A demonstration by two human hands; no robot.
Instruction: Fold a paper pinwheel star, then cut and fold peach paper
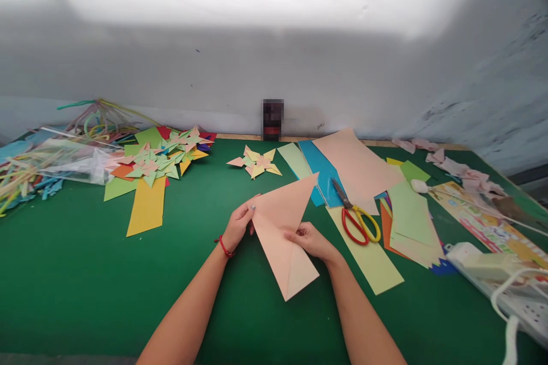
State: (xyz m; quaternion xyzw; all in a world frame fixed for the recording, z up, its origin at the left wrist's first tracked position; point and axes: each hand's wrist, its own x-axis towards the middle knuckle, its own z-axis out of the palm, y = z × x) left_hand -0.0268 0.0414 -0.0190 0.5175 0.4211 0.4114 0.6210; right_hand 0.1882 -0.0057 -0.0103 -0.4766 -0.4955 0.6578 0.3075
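Observation:
A folded sheet of pale pink paper (280,211) is held up over the green table, with creases across it and a pointed flap at its upper right. My left hand (240,223) pinches its left corner, thumb in front and fingers behind. On the right edge, my right hand (311,239) grips the paper with the thumb on its face; the other fingers are partly hidden behind it. Scissors (355,214) with red and yellow handles lie to the right of my hands. Beyond the paper sits a folded paper star (256,162) in pink, yellow and green.
More paper stars (156,165) lie on coloured sheets at the back left, beside a plastic bag (81,154) and paper strips (25,182). Loose sheets (355,162) spread to the right. A white power strip (505,291) with cables stands at the right edge.

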